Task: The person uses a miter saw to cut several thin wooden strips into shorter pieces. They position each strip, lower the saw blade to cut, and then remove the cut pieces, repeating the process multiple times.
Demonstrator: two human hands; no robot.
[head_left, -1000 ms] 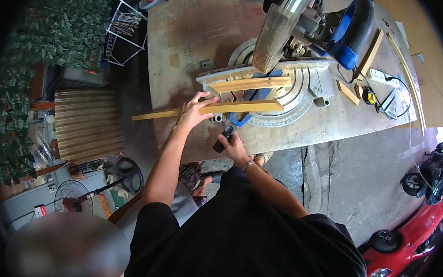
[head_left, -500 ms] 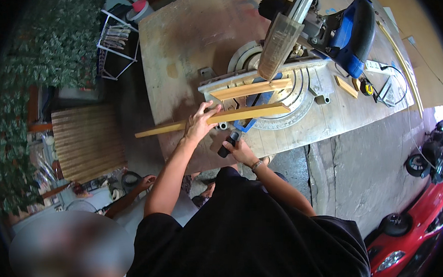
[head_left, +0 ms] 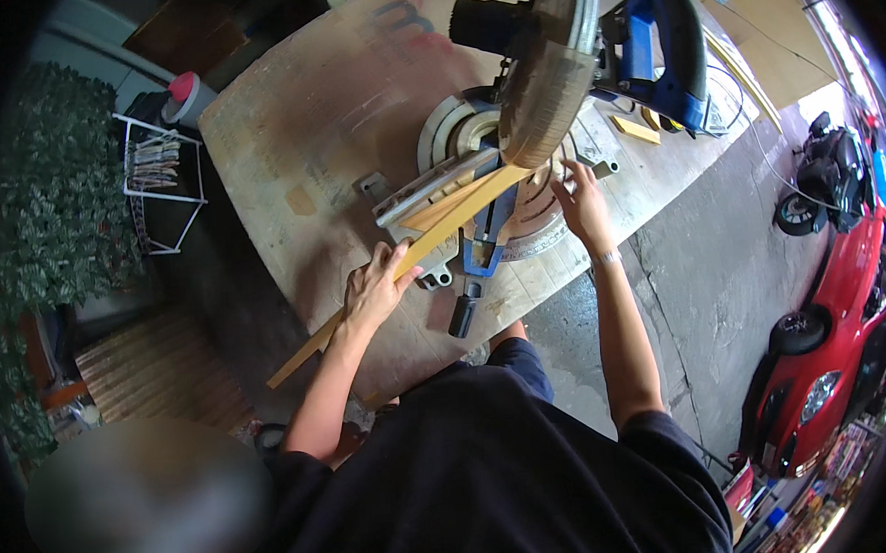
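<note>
A miter saw with a blue and black handle stands on the worktable, its blade guard raised over the base. My left hand is closed around a long wooden strip, which slants across the saw base with its far end under the guard. A shorter wooden piece lies between the strip and the metal fence. My right hand is over the right side of the saw's turntable, fingers apart and slightly bent, holding nothing visible. Below the blue table arm sticks out a black knob.
The worktable has a small wood offcut at its right. A white rack stands left of the table. A person with a blurred head is at lower left. A red car and a motorcycle are at right.
My right hand has let go of the black knob and moved up to the saw's right side. The long strip, in my left hand, now slants more steeply, and the view has turned.
</note>
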